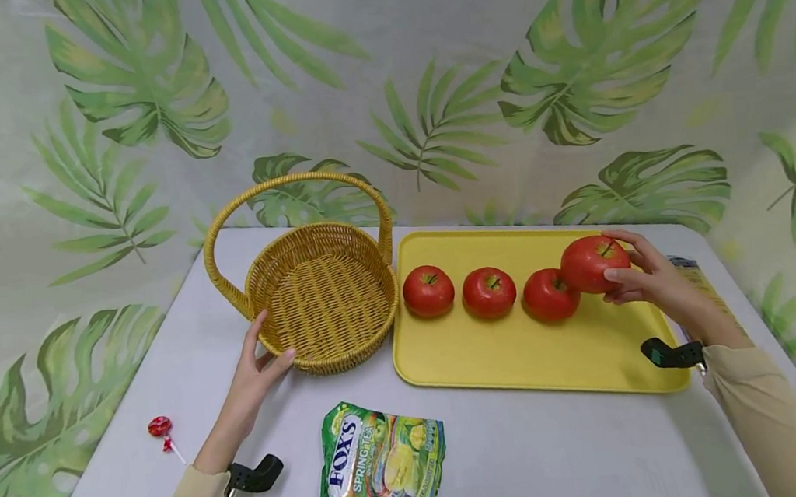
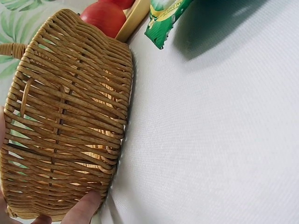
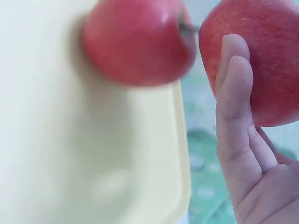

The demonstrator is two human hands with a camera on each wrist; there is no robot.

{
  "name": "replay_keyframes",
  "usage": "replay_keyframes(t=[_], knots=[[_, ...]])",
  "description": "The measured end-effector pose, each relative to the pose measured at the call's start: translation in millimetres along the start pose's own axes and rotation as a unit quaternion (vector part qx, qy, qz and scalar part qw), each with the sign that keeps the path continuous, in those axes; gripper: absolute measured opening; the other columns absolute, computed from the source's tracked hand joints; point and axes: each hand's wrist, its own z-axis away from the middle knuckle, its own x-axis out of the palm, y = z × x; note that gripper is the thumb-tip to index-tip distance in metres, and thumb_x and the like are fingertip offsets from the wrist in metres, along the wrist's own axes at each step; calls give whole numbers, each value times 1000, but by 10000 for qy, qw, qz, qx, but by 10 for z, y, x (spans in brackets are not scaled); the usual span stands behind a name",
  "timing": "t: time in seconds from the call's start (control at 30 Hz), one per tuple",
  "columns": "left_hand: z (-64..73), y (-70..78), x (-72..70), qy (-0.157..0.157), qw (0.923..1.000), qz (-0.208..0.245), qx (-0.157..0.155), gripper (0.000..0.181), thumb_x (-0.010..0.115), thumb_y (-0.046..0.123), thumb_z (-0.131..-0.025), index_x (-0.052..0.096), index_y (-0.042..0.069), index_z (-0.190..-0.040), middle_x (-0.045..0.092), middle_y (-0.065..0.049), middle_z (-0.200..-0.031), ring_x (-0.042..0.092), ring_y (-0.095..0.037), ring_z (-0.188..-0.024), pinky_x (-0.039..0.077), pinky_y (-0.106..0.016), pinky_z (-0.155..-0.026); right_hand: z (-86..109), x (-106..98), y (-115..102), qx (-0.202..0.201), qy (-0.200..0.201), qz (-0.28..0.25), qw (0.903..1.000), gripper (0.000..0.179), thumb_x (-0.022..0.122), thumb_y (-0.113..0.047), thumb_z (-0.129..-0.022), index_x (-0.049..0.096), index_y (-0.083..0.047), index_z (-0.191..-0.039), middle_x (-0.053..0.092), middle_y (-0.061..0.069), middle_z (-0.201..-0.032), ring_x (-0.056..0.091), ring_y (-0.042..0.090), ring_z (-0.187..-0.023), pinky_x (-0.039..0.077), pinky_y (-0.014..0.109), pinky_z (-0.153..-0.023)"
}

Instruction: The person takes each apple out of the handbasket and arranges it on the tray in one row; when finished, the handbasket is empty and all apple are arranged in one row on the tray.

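My right hand (image 1: 642, 280) holds a red apple (image 1: 594, 264) above the right part of the yellow tray (image 1: 491, 366). In the right wrist view, fingers (image 3: 236, 93) lie along the held apple (image 3: 266, 60), beside another apple (image 3: 140, 42). Three more apples sit in a row on the tray, the nearest one (image 1: 551, 296) partly covered by the held one. On the left, my left hand (image 1: 250, 381) touches the near-left rim of a woven basket (image 1: 325, 301) with spread fingers. The left wrist view shows a fingertip (image 2: 86, 205) against the basket's outer wall (image 2: 70, 107).
A green Fox's candy bag (image 1: 383, 468) lies in front of the basket and tray. The red lollipop (image 1: 160, 427) is at the far left. A flat, partly hidden packet (image 1: 706, 287) lies behind the right forearm. The basket's tall handle (image 1: 294, 179) arches upward.
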Motion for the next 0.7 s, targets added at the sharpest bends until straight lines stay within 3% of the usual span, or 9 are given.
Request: replay_keyframes(t=[0.3,0.47,0.57,0.7], knots=[[6,-4,-3,-17,10000,14,53,80,58,17,-96,5,27,-155,-4,-9,-159,19,-51,-134,25,-64,-103,272,-243,317,482,351,133,9981,53,51,-10,-99,26,-31,-141,43,3,-116,69,28,-78,57,32,-69],[0,-11,-4,-14,10000,-2,56,79,58,18,-96,6,28,-155,-5,-8,-159,19,-51,-135,25,-65,-102,314,-235,464,927,468,95,9945,55,53,-15,-99,22,-33,-141,31,17,-128,69,26,-80,56,33,-71],[-3,-14,-3,-17,10000,-35,33,79,58,17,-96,5,29,-155,-6,-8,-159,18,-51,-135,25,-64,-103,331,-197,516,1000,439,-16,9940,57,53,-16,-99,20,-30,-143,24,27,-133,69,28,-80,56,34,-72],[-5,-11,-1,-20,10000,-73,3,80,58,18,-96,5,30,-154,-6,-8,-159,18,-51,-135,25,-64,-103,349,-150,557,1064,408,-97,9934,62,53,-17,-99,15,-28,-146,17,32,-137,69,28,-83,56,34,-74]])
